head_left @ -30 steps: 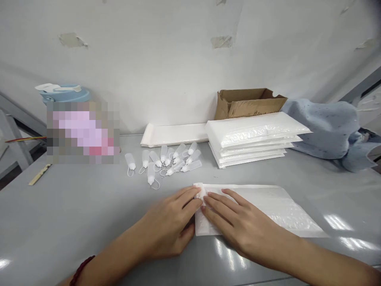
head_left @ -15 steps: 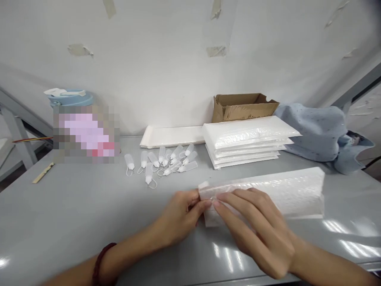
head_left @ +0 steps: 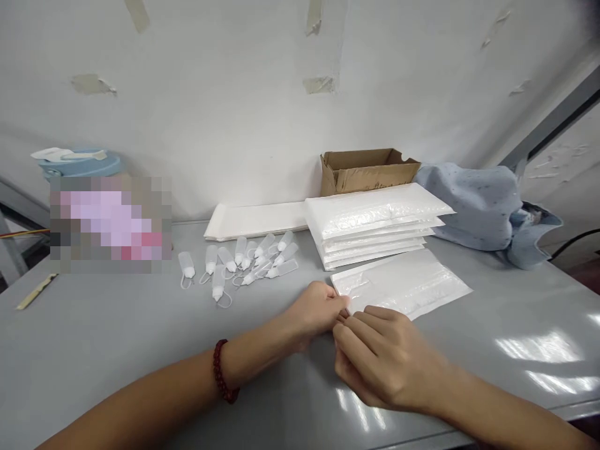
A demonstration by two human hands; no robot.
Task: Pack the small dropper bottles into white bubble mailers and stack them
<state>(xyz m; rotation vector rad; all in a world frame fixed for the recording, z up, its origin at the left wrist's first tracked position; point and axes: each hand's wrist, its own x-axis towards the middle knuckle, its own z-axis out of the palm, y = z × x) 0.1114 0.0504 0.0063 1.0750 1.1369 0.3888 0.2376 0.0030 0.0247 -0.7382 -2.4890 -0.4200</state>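
A white bubble mailer (head_left: 403, 281) lies slanted on the grey table, its near-left end between my hands. With thumb and fingers closed, my left hand (head_left: 321, 306) pinches that end at its left corner. My right hand (head_left: 387, 356) is curled, its fingertips pressed at the mailer's near edge beside my left fingers; the exact grip is hidden behind the knuckles. Just behind the mailer rises a stack of puffy white bubble mailers (head_left: 375, 212). To the left of my hands lie several small translucent squeeze bottles (head_left: 219, 281) with looped cap strings.
Flat white mailers (head_left: 262, 219) lie against the wall, beside an open cardboard box (head_left: 370, 178). Blue fabric (head_left: 469, 203) is heaped at the right. A light-blue container (head_left: 84, 164) and a blurred-out pink item (head_left: 107, 215) stand at the left, near a thin yellowish strip (head_left: 37, 292).
The mailer has turned and now lies flat, its far end closer to the stack. My right hand has curled from spread fingers onto its near edge. The view has shifted right.
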